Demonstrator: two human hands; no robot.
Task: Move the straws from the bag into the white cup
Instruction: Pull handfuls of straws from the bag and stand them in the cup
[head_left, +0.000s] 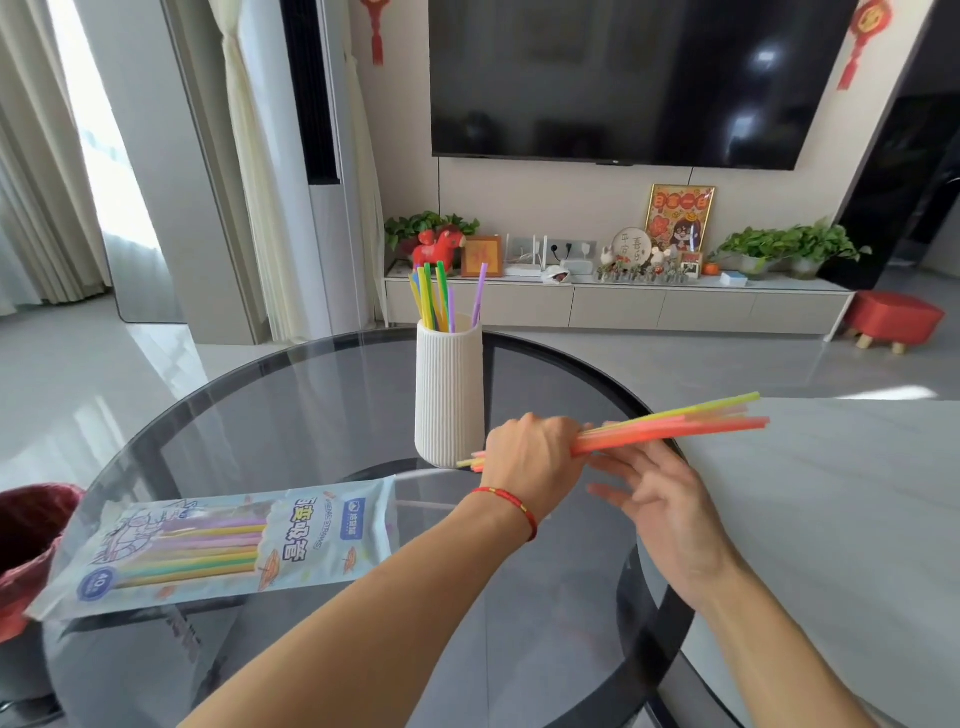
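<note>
Item: round dark glass table (270, 415), black-rimmed, viewed from above and behind the hands. Item: white cup (449, 395), tall and ribbed, standing upright near the table's centre, at about 12 o'clock from the hands; it already contains several upright straws (441, 299), yellow, green and purple, leaning against its rim. Item: bag (223, 545), pale blue printed plastic, lying flat on the glass at about 9 o'clock from the hands, its open end toward the cup; more straws, purple, yellow, pink and green, show through its clear window. Item: left hand (530, 462), red cord bracelet (511, 506) at the wrist, fist closed around a loose bundle of straws (675, 428), orange, pink and yellow-green; the bundle lies nearly level, long ends fanning out toward 3 o'clock, short ends poking out just beside the base of the cup. Item: right hand (670, 512), fingers spread and slack, palm turned up under the bundle at about 4 o'clock from the left hand; gripping nothing, and whether its fingertips touch the straws cannot be told, as the hand is blurred. Item: pale marble-look surface (831, 493) adjoining the table at 3 o'clock.
</note>
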